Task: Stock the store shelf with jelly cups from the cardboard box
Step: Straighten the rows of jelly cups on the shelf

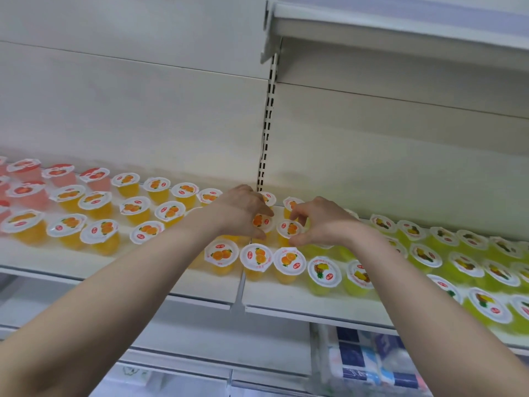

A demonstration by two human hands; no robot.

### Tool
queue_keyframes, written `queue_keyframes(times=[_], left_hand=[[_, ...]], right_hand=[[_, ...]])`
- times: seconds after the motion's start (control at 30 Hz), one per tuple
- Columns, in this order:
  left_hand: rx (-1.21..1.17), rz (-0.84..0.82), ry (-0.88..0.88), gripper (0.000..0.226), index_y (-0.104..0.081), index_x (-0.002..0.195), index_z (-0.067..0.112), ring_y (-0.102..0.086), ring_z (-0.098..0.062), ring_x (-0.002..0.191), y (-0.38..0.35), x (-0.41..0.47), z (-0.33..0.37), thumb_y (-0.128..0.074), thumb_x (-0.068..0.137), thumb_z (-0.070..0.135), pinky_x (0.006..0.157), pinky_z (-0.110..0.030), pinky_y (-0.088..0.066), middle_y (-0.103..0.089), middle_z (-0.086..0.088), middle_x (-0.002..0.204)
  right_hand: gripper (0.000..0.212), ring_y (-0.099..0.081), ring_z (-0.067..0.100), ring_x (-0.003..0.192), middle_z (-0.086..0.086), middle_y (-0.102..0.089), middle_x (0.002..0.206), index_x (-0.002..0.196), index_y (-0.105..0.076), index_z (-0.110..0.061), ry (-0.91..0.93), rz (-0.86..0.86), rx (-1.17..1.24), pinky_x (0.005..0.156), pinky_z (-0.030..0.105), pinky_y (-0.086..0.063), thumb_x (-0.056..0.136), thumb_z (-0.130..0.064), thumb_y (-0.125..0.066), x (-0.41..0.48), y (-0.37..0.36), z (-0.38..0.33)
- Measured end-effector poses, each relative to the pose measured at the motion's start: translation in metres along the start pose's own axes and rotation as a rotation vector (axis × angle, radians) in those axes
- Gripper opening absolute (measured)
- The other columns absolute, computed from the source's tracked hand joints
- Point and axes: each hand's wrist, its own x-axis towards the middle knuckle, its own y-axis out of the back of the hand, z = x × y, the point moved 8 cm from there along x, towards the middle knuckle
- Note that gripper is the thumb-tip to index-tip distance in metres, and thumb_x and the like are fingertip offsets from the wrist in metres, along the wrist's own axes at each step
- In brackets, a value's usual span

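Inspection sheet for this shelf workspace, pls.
surface: white shelf, cups standing in rows.
job's things: orange jelly cups middle, pink cups left, green cups right; cardboard box not in view.
clutter: nothing seen.
hands: left hand grips one orange cup; right hand pinches its neighbour cup.
cables: nothing seen.
surroundings: upper shelf, slotted upright, blue-white packs below.

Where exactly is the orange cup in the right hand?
Head view, mid-shelf: the orange cup pinched by the right hand is in the second row, beside the neighbour cup that the left hand grips, behind three front orange cups.
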Motion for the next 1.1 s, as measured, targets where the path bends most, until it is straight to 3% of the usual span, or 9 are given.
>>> queue_keyframes(times=[0.1, 0.3, 0.47, 0.53, 0.63, 0.7, 0.87, 0.93, 1.1], left_hand=[[-0.013, -0.007, 0.015, 0.061, -0.054, 0.137, 0.031, -0.042, -0.02, 0.119, 0.0, -0.007, 0.0, -0.065, 0.081, 0.055, 0.095, -0.026, -0.033, -0.052, 0.004, 0.137], [-0.147, 0.018, 0.08, 0.063, -0.05, 0.139, 0.031, -0.037, -0.019, 0.131, 0.006, -0.025, -0.003, -0.064, 0.084, 0.056, 0.105, -0.032, -0.031, -0.046, 0.005, 0.145], [-0.289, 0.167, 0.057, 0.04, -0.069, 0.111, 0.034, -0.052, -0.01, 0.11, 0.015, -0.054, 0.001, -0.064, 0.082, 0.06, 0.088, -0.028, -0.042, -0.065, 0.012, 0.111], [-0.29, 0.103, 0.064, 0.05, -0.066, 0.115, 0.036, -0.049, -0.01, 0.111, 0.006, -0.065, 0.011, -0.064, 0.077, 0.067, 0.088, -0.027, -0.04, -0.063, 0.013, 0.113], [-0.117, 0.024, 0.045, 0.077, -0.057, 0.131, 0.035, -0.045, -0.014, 0.119, -0.01, -0.073, 0.027, -0.057, 0.069, 0.081, 0.102, -0.033, -0.036, -0.059, 0.012, 0.127], [-0.048, 0.016, 0.06, 0.076, -0.052, 0.135, 0.034, -0.045, -0.016, 0.119, -0.016, -0.074, 0.031, -0.058, 0.072, 0.077, 0.105, -0.034, -0.033, -0.058, 0.011, 0.129], [0.001, 0.059, 0.1, 0.061, -0.054, 0.133, 0.033, -0.048, -0.019, 0.117, -0.015, -0.074, 0.031, -0.062, 0.08, 0.062, 0.105, -0.036, -0.033, -0.062, 0.003, 0.12], [0.002, 0.062, 0.115, 0.064, -0.053, 0.135, 0.033, -0.047, -0.018, 0.119, -0.016, -0.075, 0.029, -0.062, 0.079, 0.063, 0.106, -0.036, -0.032, -0.06, 0.003, 0.124], [-0.124, 0.175, 0.129, 0.085, -0.042, 0.144, 0.032, -0.036, -0.018, 0.132, -0.004, -0.095, 0.022, -0.07, 0.072, 0.065, 0.11, -0.033, -0.026, -0.047, 0.004, 0.142]], right_hand=[[0.055, -0.056, 0.019, 0.099, -0.002, -0.057, 0.113, 0.116, -0.059, -0.034, -0.01, 0.003, 0.003, 0.085, 0.034, -0.049, 0.068, -0.054, -0.077, 0.0, 0.0, 0.002], [0.058, -0.055, 0.017, 0.107, -0.006, -0.06, 0.115, 0.127, -0.058, -0.029, 0.021, 0.01, 0.065, 0.089, 0.033, -0.047, 0.075, -0.05, -0.077, -0.01, 0.005, -0.002], [0.029, -0.058, 0.007, 0.097, -0.015, -0.065, 0.097, 0.102, -0.071, -0.031, 0.167, 0.107, 0.174, 0.075, 0.017, -0.043, 0.078, -0.047, -0.077, -0.035, 0.014, -0.012], [0.038, -0.058, 0.005, 0.097, -0.016, -0.065, 0.099, 0.105, -0.071, -0.033, 0.213, 0.049, 0.157, 0.08, 0.021, -0.046, 0.074, -0.054, -0.077, -0.046, 0.006, -0.02], [0.06, -0.054, 0.011, 0.105, -0.013, -0.065, 0.111, 0.121, -0.065, -0.031, 0.261, 0.012, 0.034, 0.09, 0.035, -0.048, 0.071, -0.061, -0.076, -0.057, -0.006, -0.03], [0.066, -0.055, 0.015, 0.105, -0.009, -0.065, 0.113, 0.125, -0.063, -0.027, 0.273, 0.019, -0.003, 0.091, 0.037, -0.048, 0.071, -0.062, -0.076, -0.059, -0.01, -0.034], [0.046, -0.057, 0.019, 0.086, -0.005, -0.066, 0.09, 0.1, -0.069, -0.025, 0.299, 0.059, -0.02, 0.079, 0.041, -0.051, 0.07, -0.06, -0.07, -0.06, -0.015, -0.035], [0.049, -0.058, 0.018, 0.084, -0.005, -0.066, 0.089, 0.097, -0.069, -0.026, 0.296, 0.056, -0.027, 0.076, 0.04, -0.051, 0.066, -0.064, -0.066, -0.059, -0.015, -0.033], [0.068, -0.054, 0.015, 0.098, -0.011, -0.066, 0.103, 0.116, -0.067, -0.031, 0.316, 0.117, -0.027, 0.083, 0.035, -0.047, 0.064, -0.075, -0.063, -0.058, -0.009, -0.042]])
